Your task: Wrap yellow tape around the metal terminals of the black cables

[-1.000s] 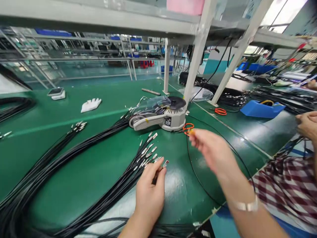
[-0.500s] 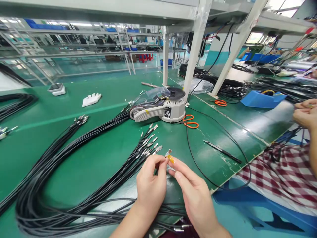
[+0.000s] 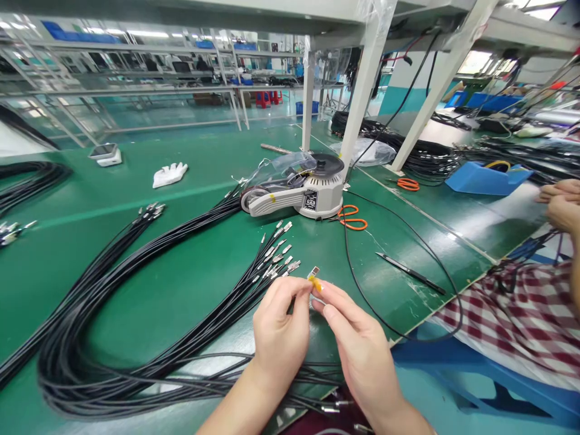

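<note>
A small metal cable connector (image 3: 313,272) pokes up between my fingertips. My left hand (image 3: 281,326) pinches it from the left, just below its end. A piece of amber tape (image 3: 318,285) sits at the connector's base, and my right hand (image 3: 356,338) holds this tape between thumb and index finger. The cable behind the connector is hidden by my hands. Just beyond my left hand lie the silver connector ends (image 3: 281,257) of a bundle of black cables (image 3: 131,241), which curves in a loop across the green table.
A round tape dispenser (image 3: 312,193) stands ahead, with orange-handled scissors (image 3: 354,219) beside it. To the right lie a craft knife (image 3: 410,272) and a blue tape holder (image 3: 487,177). A white glove (image 3: 170,174) rests at left. A co-worker's hands (image 3: 562,202) appear at the right edge.
The view has shifted slightly, so the scene sits a little differently in the picture. Both hands keep their pinch on the connector and the tape, with little visible change.
</note>
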### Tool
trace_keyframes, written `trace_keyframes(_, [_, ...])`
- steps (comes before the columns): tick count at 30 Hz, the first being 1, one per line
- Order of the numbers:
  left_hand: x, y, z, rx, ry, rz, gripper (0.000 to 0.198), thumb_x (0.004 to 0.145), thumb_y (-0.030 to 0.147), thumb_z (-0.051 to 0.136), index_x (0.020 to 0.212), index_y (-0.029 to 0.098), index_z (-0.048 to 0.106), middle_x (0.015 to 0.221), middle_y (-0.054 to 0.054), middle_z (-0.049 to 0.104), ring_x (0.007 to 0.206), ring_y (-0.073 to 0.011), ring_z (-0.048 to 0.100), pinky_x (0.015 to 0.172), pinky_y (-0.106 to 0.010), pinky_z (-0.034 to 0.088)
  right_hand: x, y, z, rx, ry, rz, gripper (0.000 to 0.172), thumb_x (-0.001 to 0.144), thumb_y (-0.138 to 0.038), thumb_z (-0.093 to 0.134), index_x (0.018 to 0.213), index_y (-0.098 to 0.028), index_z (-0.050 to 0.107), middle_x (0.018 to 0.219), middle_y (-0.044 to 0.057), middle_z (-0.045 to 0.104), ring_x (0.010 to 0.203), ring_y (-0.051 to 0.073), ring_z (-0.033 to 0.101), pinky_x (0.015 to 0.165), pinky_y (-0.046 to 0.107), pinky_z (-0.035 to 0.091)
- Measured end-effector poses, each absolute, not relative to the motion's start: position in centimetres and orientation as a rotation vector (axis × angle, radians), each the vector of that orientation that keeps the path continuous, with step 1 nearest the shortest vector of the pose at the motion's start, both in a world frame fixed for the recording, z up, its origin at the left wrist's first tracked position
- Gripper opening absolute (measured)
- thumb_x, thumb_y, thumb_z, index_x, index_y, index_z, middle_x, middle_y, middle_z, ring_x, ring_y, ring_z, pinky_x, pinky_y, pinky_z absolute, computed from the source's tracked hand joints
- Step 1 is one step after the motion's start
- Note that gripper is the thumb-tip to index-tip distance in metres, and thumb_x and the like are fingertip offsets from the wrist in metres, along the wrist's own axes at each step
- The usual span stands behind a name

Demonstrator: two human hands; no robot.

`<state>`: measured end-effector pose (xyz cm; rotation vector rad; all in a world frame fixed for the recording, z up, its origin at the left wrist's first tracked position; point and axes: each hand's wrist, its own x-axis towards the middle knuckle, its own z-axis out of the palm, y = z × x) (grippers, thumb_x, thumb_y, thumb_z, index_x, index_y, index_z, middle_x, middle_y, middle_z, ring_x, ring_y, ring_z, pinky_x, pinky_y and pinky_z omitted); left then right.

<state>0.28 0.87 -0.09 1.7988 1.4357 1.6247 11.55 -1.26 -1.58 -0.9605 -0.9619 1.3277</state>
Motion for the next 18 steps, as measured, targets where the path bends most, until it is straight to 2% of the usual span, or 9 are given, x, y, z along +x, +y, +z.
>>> trace_keyframes(18, [0.4, 1.04, 0.08, 1.799, 1.459, 1.622, 0.016, 0.082, 0.009, 0.058, 0.09, 0.019, 0.067, 0.084, 0.0, 0.068, 0.076, -0.0107, 0.063, 0.071, -0.02, 0.049, 11.8, -1.0, -0.87, -0.957, -0.994, 1.341, 0.025, 0.088, -0.025, 0.058, 0.109, -0.028, 0.07, 0.126, 0.005, 0.062, 0.116, 0.024, 0.056, 0.102, 0.04, 0.045])
